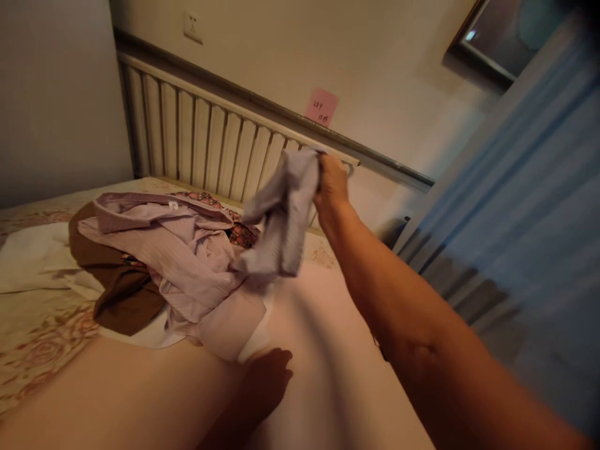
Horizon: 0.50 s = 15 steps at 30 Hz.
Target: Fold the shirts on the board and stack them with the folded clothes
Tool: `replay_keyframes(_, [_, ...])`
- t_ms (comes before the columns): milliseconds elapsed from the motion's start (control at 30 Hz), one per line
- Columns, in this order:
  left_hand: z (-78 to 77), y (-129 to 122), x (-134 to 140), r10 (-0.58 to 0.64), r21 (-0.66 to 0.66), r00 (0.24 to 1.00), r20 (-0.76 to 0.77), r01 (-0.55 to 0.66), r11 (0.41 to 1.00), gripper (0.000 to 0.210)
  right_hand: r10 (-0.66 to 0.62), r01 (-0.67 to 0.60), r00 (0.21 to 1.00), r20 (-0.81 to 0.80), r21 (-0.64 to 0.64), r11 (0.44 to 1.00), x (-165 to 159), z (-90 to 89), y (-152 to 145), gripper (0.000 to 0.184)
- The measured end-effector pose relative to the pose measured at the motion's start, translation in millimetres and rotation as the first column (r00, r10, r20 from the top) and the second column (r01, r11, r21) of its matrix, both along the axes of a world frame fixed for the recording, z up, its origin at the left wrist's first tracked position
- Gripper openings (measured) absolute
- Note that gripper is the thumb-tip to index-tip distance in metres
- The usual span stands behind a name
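My right hand [332,181] is stretched out ahead, its fingers closed on a greyish-lilac ribbed garment [288,212]. The garment hangs bunched and blurred from the hand, in front of the radiator. Low in the middle, in deep shade, is my left hand [267,378]; its fingers look loosely bent and apart, with nothing seen in them. Beyond it lies a heap of clothes: a pale lilac ribbed garment [187,250] with a small white label on top, a brown cloth [129,303] beneath, and a dark patterned cloth [244,232] behind.
The clothes lie on a flower-patterned bed cover [47,350], with white cloth [32,256] at the left. A ribbed radiator [206,137] stands along the wall under a pink note [321,107]. Blue curtains [529,237] hang on the right, near a framed picture [506,37].
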<state>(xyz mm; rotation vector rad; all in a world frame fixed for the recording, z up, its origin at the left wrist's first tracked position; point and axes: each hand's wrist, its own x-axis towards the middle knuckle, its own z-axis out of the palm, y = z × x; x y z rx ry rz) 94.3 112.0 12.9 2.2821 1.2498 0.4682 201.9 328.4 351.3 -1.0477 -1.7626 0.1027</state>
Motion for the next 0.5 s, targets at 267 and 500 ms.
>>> replay_keyframes(267, [8.2,0,-2,-0.010,-0.035,1.000,-0.001,0.010,0.999,0.034,-0.106,0.167,0.979,0.174,-0.381,0.909,-15,-89.6,5,0.058])
replay_keyframes(500, [13.2,0,0,0.000,-0.059,1.000,-0.026,-0.002,0.998,0.037,-0.543,0.695,0.719,0.433,-0.432,0.575,189,-156.9,-102,0.041])
